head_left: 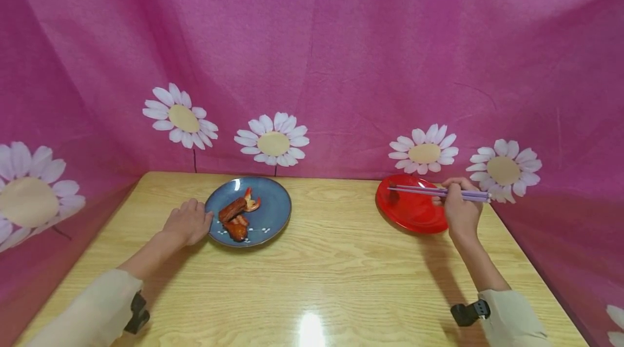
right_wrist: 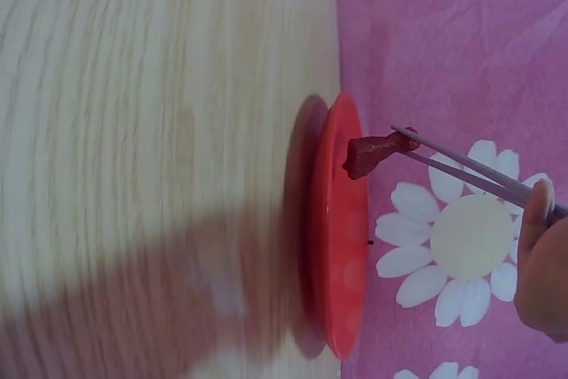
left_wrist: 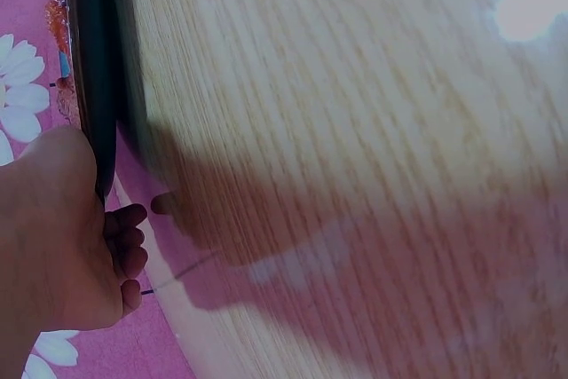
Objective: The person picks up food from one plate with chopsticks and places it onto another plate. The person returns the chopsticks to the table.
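Gripping purple chopsticks [head_left: 472, 196] with right hand [head_left: 461, 213], right of head frame; pinching meat piece [right_wrist: 374, 153] at one end, at or just above left part of red plate [head_left: 415, 213]; contact unclear. Gripping blue plate [head_left: 274, 205] by rim with left hand [head_left: 188, 223], left of centre. Probably light, firm, glaze-slick; likely to swivel; better taken mid-length.

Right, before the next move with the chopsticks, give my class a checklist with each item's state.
1. Right hand grips chopsticks: ok.
2. Chopsticks pinch one end of a food piece: ok.
3. In the head view, that piece is over the red plate: ok.
4. Piece clear of the red plate's surface: cannot tell.
5. Left hand at the blue plate: ok.
6. Blue plate bare: not ok, other pieces lie on it.
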Motion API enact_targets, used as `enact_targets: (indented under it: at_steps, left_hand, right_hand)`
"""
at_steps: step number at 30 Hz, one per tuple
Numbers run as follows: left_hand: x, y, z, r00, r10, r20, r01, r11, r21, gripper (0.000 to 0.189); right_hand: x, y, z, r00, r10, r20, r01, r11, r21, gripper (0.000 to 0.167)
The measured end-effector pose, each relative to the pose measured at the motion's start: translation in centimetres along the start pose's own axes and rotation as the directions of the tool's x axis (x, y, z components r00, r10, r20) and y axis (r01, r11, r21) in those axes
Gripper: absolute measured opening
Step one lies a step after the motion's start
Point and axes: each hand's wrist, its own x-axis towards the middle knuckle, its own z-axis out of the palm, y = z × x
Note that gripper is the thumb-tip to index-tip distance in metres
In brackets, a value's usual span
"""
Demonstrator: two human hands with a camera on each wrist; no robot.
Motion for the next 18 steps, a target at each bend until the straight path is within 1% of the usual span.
enact_targets:
  at_steps: [4, 9, 11, 14, 18]
  left_hand:
    - [-0.1, 0.0, -0.1, 1.000, 0.005, 0.000, -0.005, 1.000, 0.002, 0.039]
    - [0.0, 0.0, -0.1, 1.000, 0.004, -0.004, -0.004, 1.000, 0.003, 0.038]
    - [0.0, 0.0, -0.2, 1.000, 0.000, 0.000, 0.000, 1.000, 0.005, 0.038]
    - [0.1, 0.0, -0.4, 1.000, -0.004, 0.011, 0.004, 1.000, 0.006, 0.039]
    - [0.1, 0.1, -0.3, 1.000, -0.003, 0.019, 0.003, 1.000, 0.007, 0.039]
  right_hand:
    - [0.0, 0.2, -0.2, 1.000, -0.020, 0.010, 0.021, 0.998, -0.065, 0.026]
    - [0.4, 0.6, -0.4, 0.999, -0.031, 0.016, 0.032, 0.996, -0.080, 0.026]
    - [0.7, 0.9, -0.4, 0.998, -0.046, 0.034, 0.050, 0.994, -0.102, 0.026]
    - [0.9, 1.4, -0.3, 0.994, -0.072, 0.076, 0.085, 0.981, -0.175, 0.025]
    - [0.9, 1.9, -0.1, 0.989, -0.084, 0.120, 0.117, 0.947, -0.300, 0.024]
